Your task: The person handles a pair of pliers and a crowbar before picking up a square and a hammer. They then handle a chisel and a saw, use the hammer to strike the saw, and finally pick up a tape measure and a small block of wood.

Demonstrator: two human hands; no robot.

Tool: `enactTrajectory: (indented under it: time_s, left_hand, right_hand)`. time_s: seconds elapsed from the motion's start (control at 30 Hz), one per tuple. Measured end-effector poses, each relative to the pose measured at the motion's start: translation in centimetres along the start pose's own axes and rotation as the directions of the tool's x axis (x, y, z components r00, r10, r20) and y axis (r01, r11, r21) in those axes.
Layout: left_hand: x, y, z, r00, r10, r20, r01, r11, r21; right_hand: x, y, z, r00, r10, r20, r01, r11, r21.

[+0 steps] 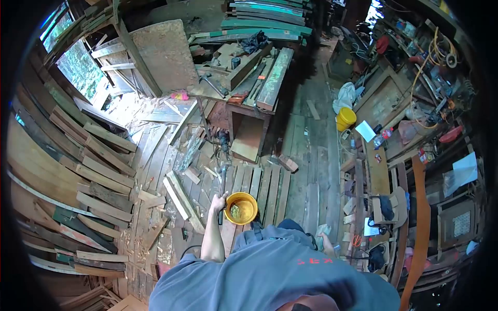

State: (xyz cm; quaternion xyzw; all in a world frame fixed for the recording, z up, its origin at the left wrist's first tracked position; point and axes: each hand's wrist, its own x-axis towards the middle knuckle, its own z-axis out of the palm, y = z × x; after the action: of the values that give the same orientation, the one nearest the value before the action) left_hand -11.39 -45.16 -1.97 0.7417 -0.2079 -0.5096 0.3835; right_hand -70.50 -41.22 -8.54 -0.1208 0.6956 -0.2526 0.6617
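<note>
My left hand (218,202) is closed around the handle of a hammer (223,176), whose head points away from me. Right beside that hand, its fingers close to the rim, is a yellow bucket (252,208) with a pale yellow-green clump (235,211) inside. On the other side of my body, my right hand (327,244) is closed on a pale, crumpled cloth-like piece (323,230). My sleeve and torso hide part of that arm.
A wooden workbench (275,83) ahead carries another hammer (211,83) and planks. Loose boards (181,199) lie on the plank floor. Stacked timber (106,181) lines the left. A second yellow bucket (346,118) stands at right, near cluttered shelves (384,171).
</note>
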Motion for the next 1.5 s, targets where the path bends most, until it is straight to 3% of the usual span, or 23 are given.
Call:
enactTrajectory:
  time_s: [0.17, 0.2, 0.3, 0.4, 0.5, 0.6, 0.77, 0.87, 1.0, 1.2, 1.27, 1.37, 1.4, 1.47, 1.5]
  left_hand:
    - [1.1, 4.7, -0.7, 0.998, 0.067, -0.010, -0.066, 0.994, 0.091]
    - [0.7, 6.0, -0.5, 0.991, 0.133, 0.002, -0.133, 0.991, 0.020]
    - [0.4, 9.4, 0.0, 0.996, 0.086, -0.013, -0.086, 0.995, -0.056]
    - [1.9, 11.4, 0.6, 0.997, 0.067, -0.048, -0.071, 0.994, -0.084]
    - [4.2, 12.8, 1.4, 0.994, 0.073, -0.082, -0.081, 0.992, -0.099]
    - [6.9, 14.2, 2.7, 0.987, 0.078, -0.141, -0.094, 0.989, -0.113]
    - [11.8, 18.6, 5.3, 0.984, 0.041, -0.175, -0.090, 0.955, -0.282]
    - [14.4, 21.1, 6.8, 0.981, 0.003, -0.193, -0.073, 0.933, -0.353]
    - [16.7, 24.1, 7.8, 0.977, 0.004, -0.213, -0.089, 0.917, -0.388]
    - [20.8, 27.5, 7.0, 0.931, 0.079, -0.356, -0.157, 0.968, -0.197]
    - [23.3, 28.5, 5.9, 0.930, 0.085, -0.357, -0.182, 0.952, -0.246]
    - [28.1, 30.2, 3.9, 0.846, 0.207, -0.492, -0.216, 0.976, 0.039]
    - [27.8, 33.1, 3.8, 0.868, 0.087, -0.488, -0.124, 0.991, -0.044]
    - [33.3, 32.8, 1.8, 0.799, 0.226, -0.558, -0.214, 0.973, 0.087]
    - [35.8, 33.3, 0.8, 0.795, 0.203, -0.572, -0.176, 0.979, 0.103]
  right_hand:
    - [5.5, -3.7, 3.2, 0.992, 0.122, 0.039, -0.117, 0.987, -0.113]
    - [4.3, -5.3, 4.5, 0.992, 0.123, 0.018, -0.119, 0.980, -0.161]
    - [1.8, -9.9, 8.2, 0.990, 0.140, 0.027, -0.130, 0.962, -0.240]
    - [2.4, -13.5, 9.7, 0.986, 0.156, -0.063, -0.168, 0.925, -0.340]
    - [9.1, -15.6, 8.7, 0.959, 0.259, 0.111, -0.218, 0.932, -0.290]
    - [14.8, -19.1, 9.7, 0.967, 0.247, 0.058, -0.214, 0.918, -0.335]
    - [22.4, -27.1, 12.4, 0.974, 0.160, 0.160, -0.129, 0.974, -0.186]
    - [26.4, -31.3, 13.5, 0.973, 0.095, 0.211, -0.039, 0.965, -0.258]
    - [28.9, -35.6, 14.6, 0.959, 0.195, 0.207, -0.129, 0.947, -0.295]
    - [29.0, -39.0, 16.2, 0.955, 0.216, 0.204, -0.141, 0.934, -0.328]
    - [28.2, -39.3, 16.8, 0.968, 0.143, 0.207, -0.069, 0.942, -0.330]
    - [27.5, -38.6, 16.9, 0.966, 0.158, 0.206, -0.102, 0.961, -0.258]
    - [27.2, -38.5, 17.1, 0.965, 0.162, 0.204, -0.114, 0.966, -0.231]
    - [26.8, -38.2, 17.5, 0.964, 0.174, 0.203, -0.138, 0.974, -0.180]
    - [26.3, -38.0, 17.8, 0.963, 0.178, 0.202, -0.149, 0.977, -0.154]
